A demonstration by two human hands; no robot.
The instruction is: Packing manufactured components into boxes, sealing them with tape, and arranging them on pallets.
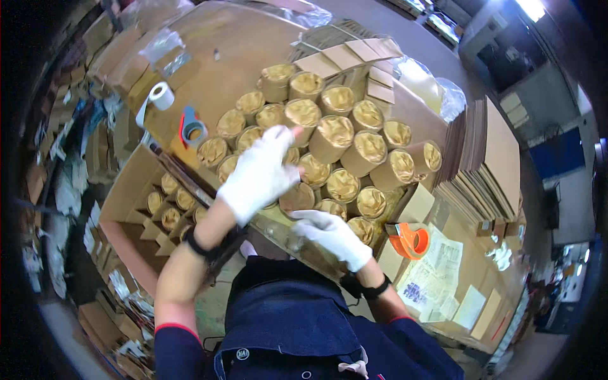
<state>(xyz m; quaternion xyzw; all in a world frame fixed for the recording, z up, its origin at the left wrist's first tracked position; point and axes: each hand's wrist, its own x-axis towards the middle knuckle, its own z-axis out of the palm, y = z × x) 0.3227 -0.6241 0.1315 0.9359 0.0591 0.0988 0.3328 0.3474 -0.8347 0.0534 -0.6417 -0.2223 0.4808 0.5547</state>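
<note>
Brown paper-wrapped cylinders with crumpled, folded tops (335,131) stand close together on the table in front of me. My left hand (263,171), in a white glove with some fingertips bare, hovers over the left part of the group. Its fingers and thumb are apart, with nothing seen between them. My right hand (332,237), also white-gloved, is at the near edge of the group, fingers stretched to the left. Its fingertips are close beside a plain brown cylinder (296,197); whether they touch it I cannot tell.
An open carton (130,196) with dividers holds several similar cylinders at left. A blue tape dispenser (193,130) and white roll (161,96) lie behind it. At right are an orange tape dispenser (411,240), papers (430,278) and stacked cardboard sheets (484,158).
</note>
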